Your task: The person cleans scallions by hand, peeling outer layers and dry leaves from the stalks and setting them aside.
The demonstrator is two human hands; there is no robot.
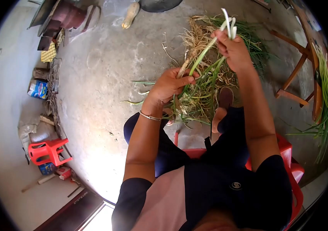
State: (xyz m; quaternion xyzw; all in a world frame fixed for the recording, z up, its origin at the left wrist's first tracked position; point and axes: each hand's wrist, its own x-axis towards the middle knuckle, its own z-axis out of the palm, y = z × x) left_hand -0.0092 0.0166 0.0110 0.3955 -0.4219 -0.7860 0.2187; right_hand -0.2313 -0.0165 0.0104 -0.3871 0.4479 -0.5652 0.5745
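My right hand (231,50), raised over the floor pile, is closed around several scallions (228,27) whose white ends stick up past the fingers. One green stalk (204,56) slants from there down to my left hand (173,83). The left fingers are pinched around that stalk, and a dry, brownish outer leaf or stem (183,68) sticks up beside the thumb. Beneath both hands lies a heap of trimmed roots and peeled leaves (194,101) on the concrete. Behind the right hand are more unpeeled scallions (252,32) with dark green tops and tangled roots.
A wooden stand (302,73) is on the right, with a bunch of long green scallions (323,92) beside it. A pale gourd (130,15) lies on the floor ahead. A small red plastic chair (48,151) stands by the left wall. Under me is a red seat (285,152).
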